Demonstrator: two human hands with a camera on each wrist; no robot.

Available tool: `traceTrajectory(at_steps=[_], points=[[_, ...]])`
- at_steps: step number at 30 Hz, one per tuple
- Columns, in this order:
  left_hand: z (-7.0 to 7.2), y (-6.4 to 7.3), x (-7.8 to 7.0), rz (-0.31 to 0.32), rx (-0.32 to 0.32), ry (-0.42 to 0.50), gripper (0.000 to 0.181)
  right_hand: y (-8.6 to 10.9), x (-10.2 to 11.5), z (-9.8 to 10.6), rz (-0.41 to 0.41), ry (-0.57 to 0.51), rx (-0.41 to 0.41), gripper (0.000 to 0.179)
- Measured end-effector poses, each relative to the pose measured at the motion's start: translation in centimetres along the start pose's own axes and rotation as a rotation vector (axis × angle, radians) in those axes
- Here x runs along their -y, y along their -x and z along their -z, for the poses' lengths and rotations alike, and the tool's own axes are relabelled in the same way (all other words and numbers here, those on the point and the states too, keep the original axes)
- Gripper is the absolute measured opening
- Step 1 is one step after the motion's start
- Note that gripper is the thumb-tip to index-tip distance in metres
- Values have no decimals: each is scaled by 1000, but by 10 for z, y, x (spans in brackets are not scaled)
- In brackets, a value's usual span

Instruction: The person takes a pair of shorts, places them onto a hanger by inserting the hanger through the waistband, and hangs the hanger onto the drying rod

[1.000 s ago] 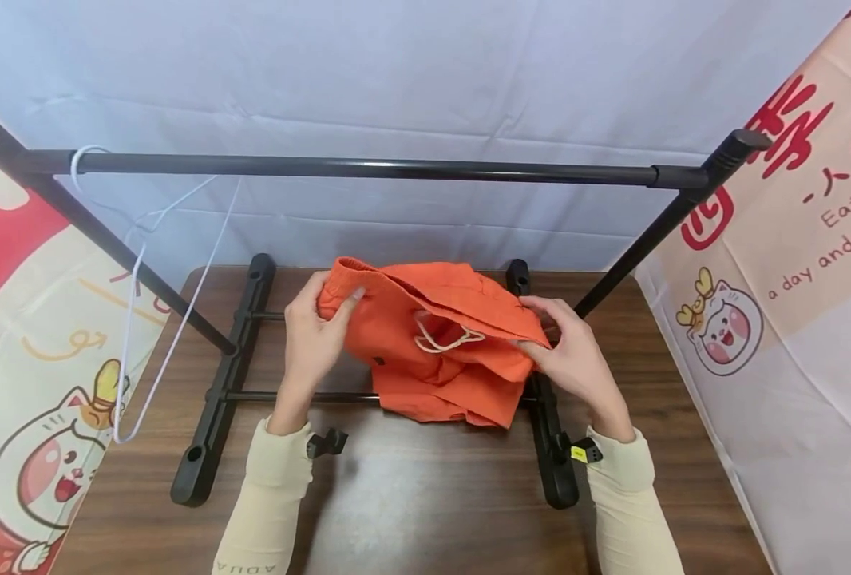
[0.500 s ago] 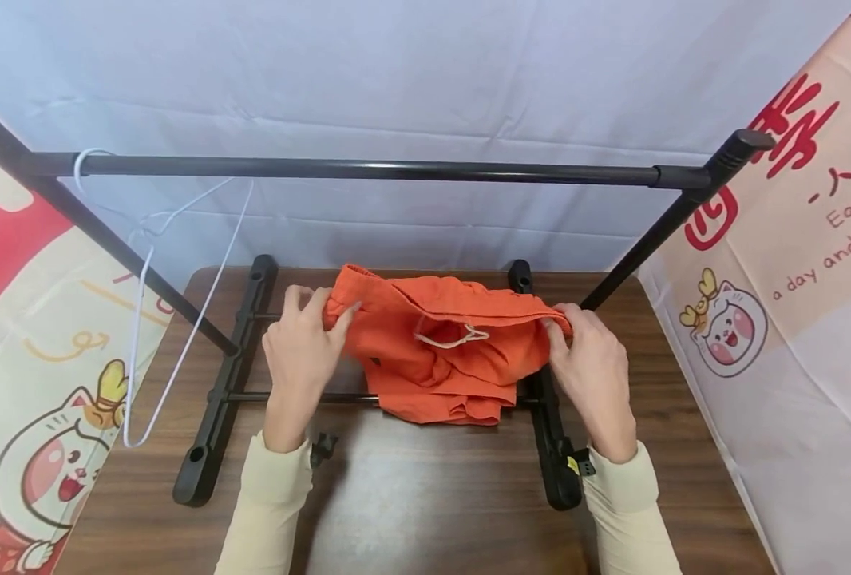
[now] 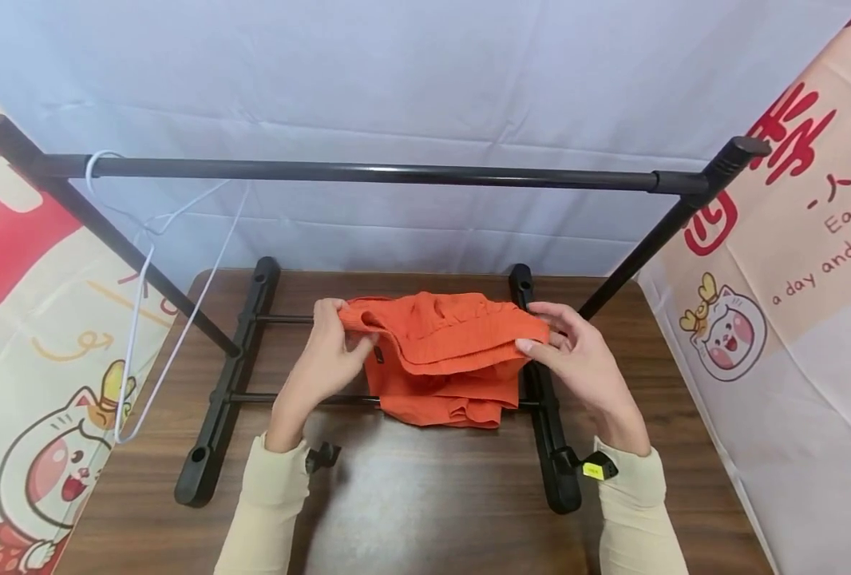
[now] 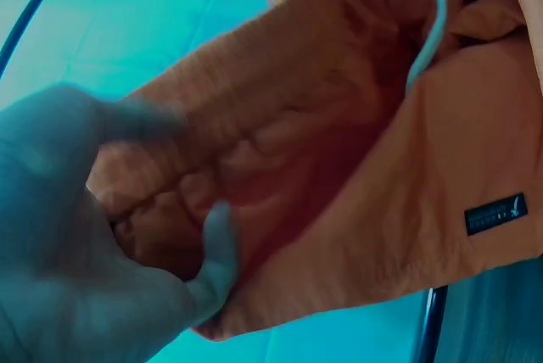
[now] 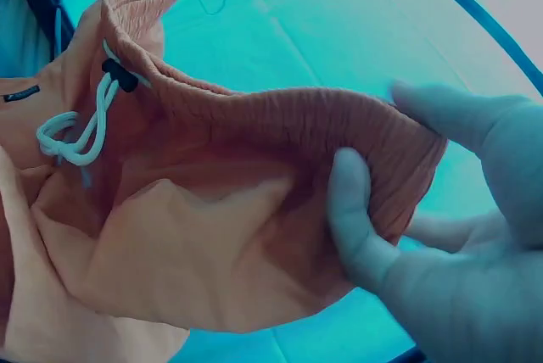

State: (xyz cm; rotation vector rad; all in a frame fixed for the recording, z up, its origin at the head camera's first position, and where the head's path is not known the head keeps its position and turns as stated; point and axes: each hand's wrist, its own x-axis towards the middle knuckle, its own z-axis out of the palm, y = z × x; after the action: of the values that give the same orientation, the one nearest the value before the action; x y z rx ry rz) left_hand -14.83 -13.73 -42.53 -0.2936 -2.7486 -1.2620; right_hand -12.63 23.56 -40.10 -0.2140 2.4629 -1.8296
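While a person is working with both hands over a wooden table (image 3: 411, 511), an orange garment (image 3: 454, 335) is stretching between those hands, below the black rail (image 3: 368, 172) of a clothes rack (image 3: 637, 259) and between the rack's two feet (image 3: 230, 382). The left hand (image 3: 328, 355) is clamping one end of the waistband (image 5: 288, 117) between thumb and fingers, and the right hand (image 3: 587, 355) is pinching the other end. From close by each wrist I am seeing gathered elastic, with a white drawstring (image 5: 97, 125) looping out beside a dark cord stopper (image 5: 119, 75), while a small dark label (image 4: 496, 215) is lying flat on the cloth. The lower part of the garment is drooping in folds over the line of a thin crossbar (image 3: 282, 398); whether it is touching that bar, I am not able to tell. Over on the person's left, a white hanger (image 3: 134, 319) is dangling from the rail, well apart from the garment. Pale sleeves (image 3: 267, 495) are covering the arms, and a pale cloth (image 3: 425, 80) is hanging behind the rack.
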Motion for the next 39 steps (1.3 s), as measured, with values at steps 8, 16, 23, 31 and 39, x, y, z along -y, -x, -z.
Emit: traceTrajectory(at_steps=[8, 16, 23, 31, 39], points=[[14, -3, -9, 10, -127, 130, 72, 2, 14, -3, 136, 327, -399, 29], [42, -23, -22, -369, -259, 170, 57, -3, 33, -8, 457, 242, -605, 28], [63, -37, -38, -661, -637, 141, 63, -8, 56, -20, 917, 147, -877, 22], [64, -20, -31, -480, -465, 107, 48, 3, 46, 3, 753, 291, -600, 38], [22, 5, 10, -32, -79, -40, 31, 8, 18, 3, 155, 598, -201, 24]])
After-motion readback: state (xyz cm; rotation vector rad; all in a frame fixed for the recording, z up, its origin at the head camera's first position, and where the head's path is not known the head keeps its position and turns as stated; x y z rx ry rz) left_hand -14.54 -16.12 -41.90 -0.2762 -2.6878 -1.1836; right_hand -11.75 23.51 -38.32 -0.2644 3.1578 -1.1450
